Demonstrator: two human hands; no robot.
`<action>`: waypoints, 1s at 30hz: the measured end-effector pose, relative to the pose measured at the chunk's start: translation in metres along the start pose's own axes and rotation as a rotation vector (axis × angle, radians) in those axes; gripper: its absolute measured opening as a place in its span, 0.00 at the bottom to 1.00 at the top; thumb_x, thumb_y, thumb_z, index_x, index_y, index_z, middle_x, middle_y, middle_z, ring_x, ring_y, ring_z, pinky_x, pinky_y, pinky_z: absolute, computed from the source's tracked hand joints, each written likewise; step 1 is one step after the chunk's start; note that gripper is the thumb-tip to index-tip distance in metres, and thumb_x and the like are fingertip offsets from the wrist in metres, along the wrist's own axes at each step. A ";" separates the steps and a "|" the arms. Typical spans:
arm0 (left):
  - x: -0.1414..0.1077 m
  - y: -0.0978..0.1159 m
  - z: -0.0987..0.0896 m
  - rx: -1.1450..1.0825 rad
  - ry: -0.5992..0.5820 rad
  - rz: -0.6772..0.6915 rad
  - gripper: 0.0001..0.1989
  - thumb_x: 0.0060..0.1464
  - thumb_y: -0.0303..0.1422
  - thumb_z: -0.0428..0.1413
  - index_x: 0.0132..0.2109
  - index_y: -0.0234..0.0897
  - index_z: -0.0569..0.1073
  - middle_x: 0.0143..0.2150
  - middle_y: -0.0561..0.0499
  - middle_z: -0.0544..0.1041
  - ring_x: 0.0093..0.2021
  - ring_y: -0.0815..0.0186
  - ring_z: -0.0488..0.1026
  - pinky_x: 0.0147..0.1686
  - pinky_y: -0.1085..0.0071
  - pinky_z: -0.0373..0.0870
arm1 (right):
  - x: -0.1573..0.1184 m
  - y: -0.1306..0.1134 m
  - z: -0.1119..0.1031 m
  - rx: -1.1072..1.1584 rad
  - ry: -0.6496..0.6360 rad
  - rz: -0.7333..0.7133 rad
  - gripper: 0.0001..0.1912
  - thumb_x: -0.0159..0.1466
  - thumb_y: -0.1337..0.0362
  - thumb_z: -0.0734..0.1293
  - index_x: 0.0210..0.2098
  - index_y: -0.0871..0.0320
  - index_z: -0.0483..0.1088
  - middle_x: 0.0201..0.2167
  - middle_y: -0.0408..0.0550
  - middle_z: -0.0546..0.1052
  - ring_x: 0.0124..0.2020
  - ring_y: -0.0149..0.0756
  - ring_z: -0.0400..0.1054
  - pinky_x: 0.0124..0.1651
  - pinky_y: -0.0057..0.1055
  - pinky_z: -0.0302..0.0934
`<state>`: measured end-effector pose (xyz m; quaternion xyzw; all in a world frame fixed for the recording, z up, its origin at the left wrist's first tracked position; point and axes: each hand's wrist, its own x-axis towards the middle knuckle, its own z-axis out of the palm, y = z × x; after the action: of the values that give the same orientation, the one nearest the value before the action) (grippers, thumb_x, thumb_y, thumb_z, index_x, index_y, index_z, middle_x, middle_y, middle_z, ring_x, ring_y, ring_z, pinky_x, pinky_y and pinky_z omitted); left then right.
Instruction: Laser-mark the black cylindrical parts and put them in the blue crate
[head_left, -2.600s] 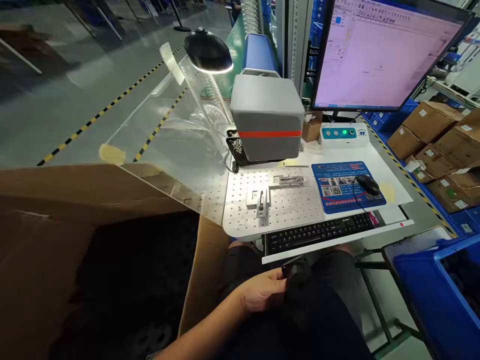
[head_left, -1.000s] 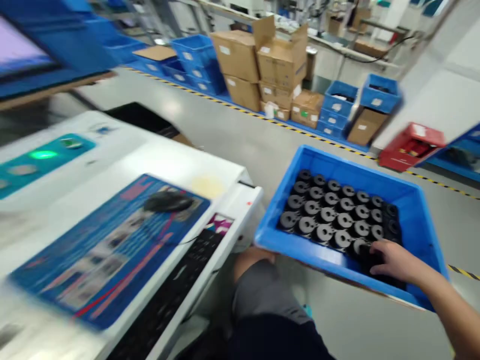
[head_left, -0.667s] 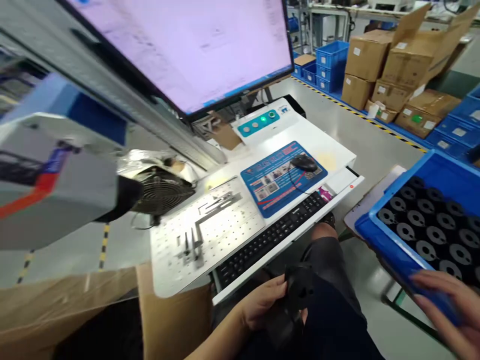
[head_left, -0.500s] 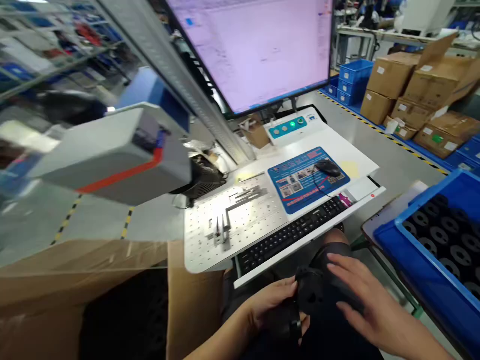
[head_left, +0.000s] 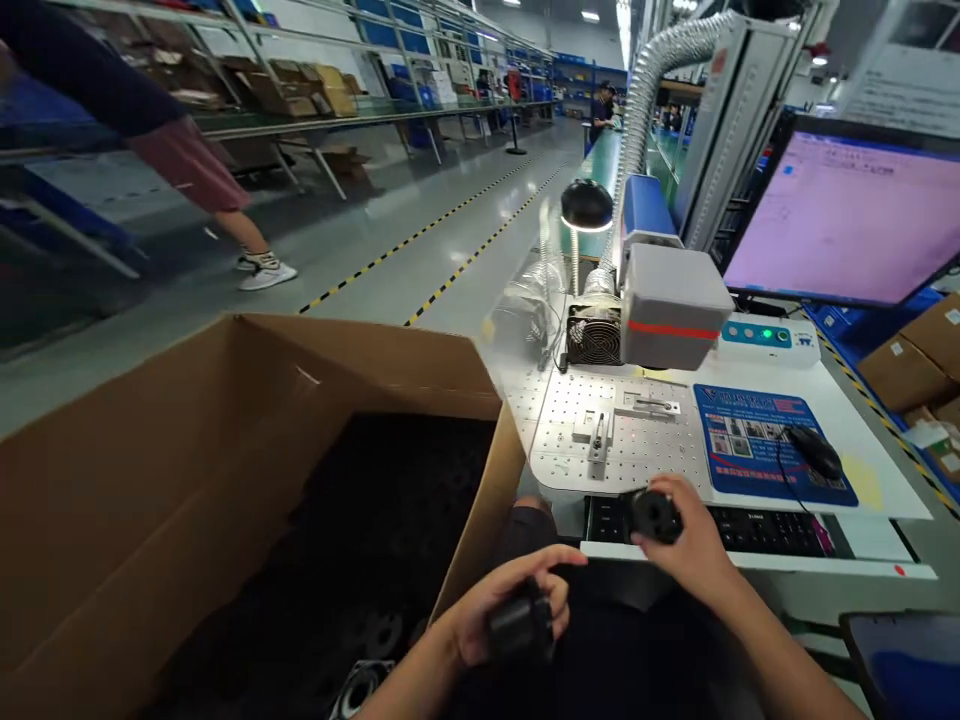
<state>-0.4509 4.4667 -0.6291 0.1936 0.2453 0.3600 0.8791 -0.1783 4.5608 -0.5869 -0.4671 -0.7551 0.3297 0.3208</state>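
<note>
Both hands have changed since half a second back: the right hand (head_left: 694,545), which was then spread open and reaching across the lap, now sits in the lower middle of the frame clasped around a black round part (head_left: 654,515), lifted up to the front edge of the keyboard (head_left: 757,528). The left hand (head_left: 501,612) has come lower and further left, at the bottom centre, and it grips a second black part (head_left: 520,630), fingers wrapped round its side. So the one piece held in the lap before has become two, one in each hand, and the pair have drawn apart.

The view has swung left as well. The blue bin of parts that filled the right edge is all but gone; only a blue corner (head_left: 911,670) shows at lower right. The big cardboard box (head_left: 247,470) now takes up the whole left half, with dark round pieces lying in its shadowed bottom, just left of the left hand.

By my reckoning the right hand's part is on its way to the perforated plate (head_left: 600,440), which sits just above it in the centre with a small metal fixture (head_left: 598,437) bare on top, under the grey marking head (head_left: 671,305). The left hand's part hangs beside the box wall. The monitor (head_left: 847,220) glows pink at upper right, and someone walks by at upper left.
</note>
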 end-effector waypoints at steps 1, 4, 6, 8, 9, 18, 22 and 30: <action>-0.011 0.008 -0.012 -0.007 0.064 0.059 0.23 0.62 0.47 0.56 0.55 0.35 0.75 0.27 0.52 0.69 0.30 0.62 0.71 0.28 0.68 0.74 | 0.021 0.007 0.005 -0.041 0.069 0.034 0.23 0.54 0.61 0.73 0.48 0.55 0.68 0.55 0.56 0.71 0.58 0.49 0.66 0.60 0.46 0.63; -0.037 0.026 -0.046 -0.038 0.256 0.164 0.19 0.63 0.45 0.57 0.51 0.34 0.77 0.27 0.52 0.68 0.31 0.63 0.70 0.28 0.70 0.73 | 0.076 0.026 0.015 -0.155 0.155 0.159 0.23 0.56 0.57 0.72 0.48 0.57 0.68 0.52 0.56 0.72 0.53 0.49 0.67 0.54 0.44 0.65; -0.047 0.031 -0.064 -0.065 0.310 0.177 0.18 0.63 0.44 0.58 0.50 0.34 0.77 0.28 0.52 0.69 0.31 0.63 0.70 0.28 0.71 0.73 | 0.103 0.036 0.020 -0.194 0.166 0.199 0.24 0.55 0.55 0.72 0.48 0.58 0.69 0.50 0.55 0.73 0.51 0.49 0.68 0.54 0.44 0.65; -0.052 0.028 -0.078 -0.086 0.300 0.187 0.18 0.62 0.44 0.58 0.50 0.34 0.77 0.28 0.52 0.69 0.31 0.63 0.70 0.27 0.70 0.73 | 0.119 0.046 0.028 -0.199 0.184 0.213 0.25 0.54 0.54 0.73 0.48 0.58 0.72 0.50 0.54 0.74 0.49 0.48 0.70 0.53 0.44 0.66; -0.052 0.026 -0.083 -0.090 0.281 0.192 0.18 0.62 0.44 0.58 0.50 0.34 0.77 0.28 0.51 0.69 0.30 0.62 0.70 0.26 0.70 0.73 | 0.124 0.051 0.031 -0.191 0.194 0.210 0.26 0.53 0.54 0.73 0.48 0.57 0.73 0.50 0.54 0.74 0.48 0.48 0.70 0.53 0.44 0.66; -0.048 0.017 -0.107 -0.156 0.183 0.214 0.20 0.64 0.45 0.54 0.49 0.32 0.78 0.27 0.49 0.69 0.30 0.61 0.70 0.25 0.68 0.74 | 0.138 0.079 0.055 -0.160 0.273 0.151 0.29 0.51 0.53 0.76 0.50 0.56 0.76 0.50 0.55 0.75 0.51 0.53 0.70 0.56 0.47 0.65; -0.047 0.018 -0.109 -0.166 0.176 0.222 0.21 0.64 0.45 0.53 0.49 0.31 0.78 0.27 0.49 0.69 0.30 0.61 0.70 0.25 0.68 0.74 | 0.137 0.078 0.058 -0.179 0.315 0.121 0.28 0.51 0.52 0.76 0.49 0.57 0.77 0.48 0.54 0.76 0.51 0.52 0.70 0.57 0.47 0.64; -0.049 0.019 -0.107 -0.205 0.184 0.214 0.18 0.64 0.42 0.54 0.48 0.32 0.78 0.26 0.52 0.65 0.30 0.62 0.69 0.26 0.67 0.73 | 0.130 0.078 0.061 -0.160 0.375 0.179 0.34 0.51 0.49 0.76 0.53 0.58 0.75 0.53 0.58 0.76 0.53 0.54 0.70 0.57 0.48 0.63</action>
<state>-0.5528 4.4616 -0.6914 0.0941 0.2649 0.4907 0.8247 -0.2347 4.6945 -0.6616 -0.6094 -0.6615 0.2033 0.3870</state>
